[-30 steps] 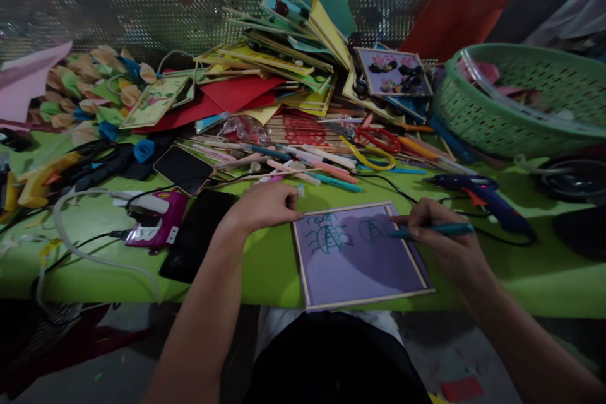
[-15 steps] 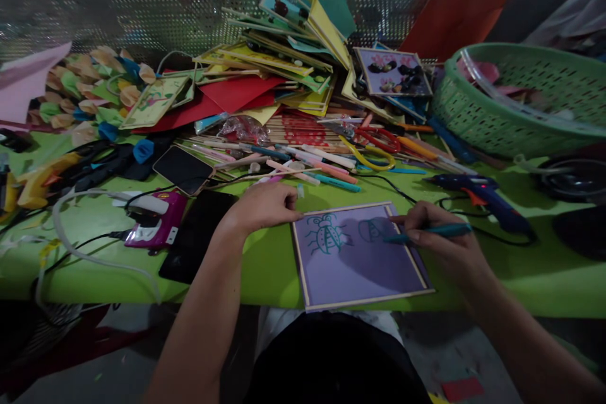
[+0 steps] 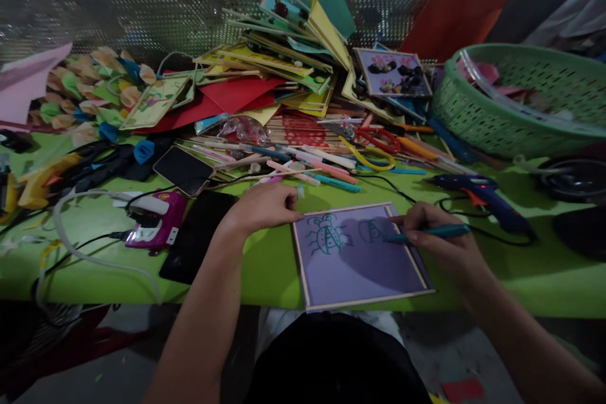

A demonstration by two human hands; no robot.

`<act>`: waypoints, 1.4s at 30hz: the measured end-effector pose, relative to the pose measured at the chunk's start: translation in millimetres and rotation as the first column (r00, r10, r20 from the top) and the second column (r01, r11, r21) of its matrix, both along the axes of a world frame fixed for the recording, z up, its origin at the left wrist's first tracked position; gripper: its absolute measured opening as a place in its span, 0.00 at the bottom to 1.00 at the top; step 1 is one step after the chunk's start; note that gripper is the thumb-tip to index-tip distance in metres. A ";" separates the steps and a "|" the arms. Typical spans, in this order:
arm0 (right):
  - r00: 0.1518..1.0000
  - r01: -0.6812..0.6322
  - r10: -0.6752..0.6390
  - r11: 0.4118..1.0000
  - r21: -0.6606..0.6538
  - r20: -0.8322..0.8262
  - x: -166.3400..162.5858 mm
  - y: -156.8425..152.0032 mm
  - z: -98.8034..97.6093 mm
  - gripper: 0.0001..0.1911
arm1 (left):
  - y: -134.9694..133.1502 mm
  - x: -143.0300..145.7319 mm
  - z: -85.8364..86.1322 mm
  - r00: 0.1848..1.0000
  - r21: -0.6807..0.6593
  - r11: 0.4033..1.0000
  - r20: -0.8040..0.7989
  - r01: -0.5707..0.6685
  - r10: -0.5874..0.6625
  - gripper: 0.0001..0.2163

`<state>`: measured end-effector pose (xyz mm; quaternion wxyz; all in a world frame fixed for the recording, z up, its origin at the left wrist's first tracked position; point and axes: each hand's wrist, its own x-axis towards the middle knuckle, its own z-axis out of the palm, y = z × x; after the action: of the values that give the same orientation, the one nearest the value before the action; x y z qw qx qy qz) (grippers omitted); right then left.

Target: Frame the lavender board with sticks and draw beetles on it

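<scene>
A purple card [image 3: 350, 278] framed with thin wooden strips lies at the table's front edge. A teal bug-like figure [image 3: 326, 235] is drawn at its upper left, and a smaller partial outline [image 3: 372, 231] stands right of it. My right hand [image 3: 433, 237] is closed round a teal marker [image 3: 449, 231], its tip on or just over the partial outline. At the card's upper left corner, my left hand [image 3: 267, 205] has its fingers curled, with the fingertips pinching or pressing the frame edge; I cannot tell which.
Behind the card lie several loose markers [image 3: 331, 172], yellow-handled scissors [image 3: 374, 159] and a heap of framed cards [image 3: 279, 63]. A blue glue gun [image 3: 492, 196] and green basket [image 3: 521, 107] stand right. Left are a black tablet-like slab [image 3: 196, 240], phone [image 3: 184, 170] and magenta power strip [image 3: 161, 221].
The marker in my right hand has shifted very slightly, and the small outline under its tip looks barely altered. My left hand and the card stay where they were.
</scene>
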<state>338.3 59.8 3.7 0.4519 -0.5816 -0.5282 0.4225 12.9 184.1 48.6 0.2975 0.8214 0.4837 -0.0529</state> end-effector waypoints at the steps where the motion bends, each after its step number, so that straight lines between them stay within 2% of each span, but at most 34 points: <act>1: 1.000 0.007 -0.007 1.000 0.005 -0.026 0.1 0.1 -0.4 0.15 | -0.1 -0.4 -0.4 1.000 0.005 1.000 0.003 0.004 -0.004 0.14; 4: 0.990 0.112 -0.109 0.993 0.027 -0.088 0.3 0.8 -2.6 0.15 | -0.6 -1.7 -1.0 1.000 0.015 1.000 0.007 0.011 -0.011 0.15; 7: 0.980 0.180 -0.179 0.984 0.011 -0.083 -0.4 2.0 -4.6 0.16 | -1.1 -2.6 -0.4 1.000 0.023 0.999 0.015 0.025 -0.025 0.15; 11: 0.983 0.157 -0.161 0.986 -0.057 -0.082 -2.7 4.6 -2.3 0.15 | -1.7 -2.1 1.8 0.999 0.009 0.999 0.005 0.036 -0.036 0.14; 14: 0.980 0.159 -0.165 0.986 -0.057 -0.112 -5.1 7.9 5.2 0.14 | -2.4 -1.0 3.1 0.999 0.001 0.999 -0.001 0.037 -0.037 0.13; 19: 0.998 0.029 -0.032 0.998 -0.058 -0.058 -7.3 18.5 15.4 0.15 | -3.2 -0.1 3.0 0.999 0.009 0.999 -0.008 0.046 -0.046 0.13; 25: 0.998 0.006 -0.010 0.998 -0.063 -0.062 -8.7 29.2 11.1 0.17 | -1.0 -1.5 -0.6 0.999 0.006 0.999 -0.002 0.047 -0.047 0.13; 34: 0.991 -0.052 0.055 0.998 -0.023 0.123 -3.5 26.8 3.0 0.17 | -1.2 -0.8 -0.1 0.999 -0.010 0.999 0.003 0.033 -0.033 0.14; 42: 0.990 -0.068 0.072 0.997 -0.040 0.121 -2.8 25.4 0.1 0.19 | -0.3 -1.1 -1.5 0.999 -0.013 0.999 0.007 0.032 -0.032 0.13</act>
<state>335.5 85.2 3.7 0.3932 -0.5955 -0.5674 0.4110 11.8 183.8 47.1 0.3039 0.8272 0.4691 -0.0580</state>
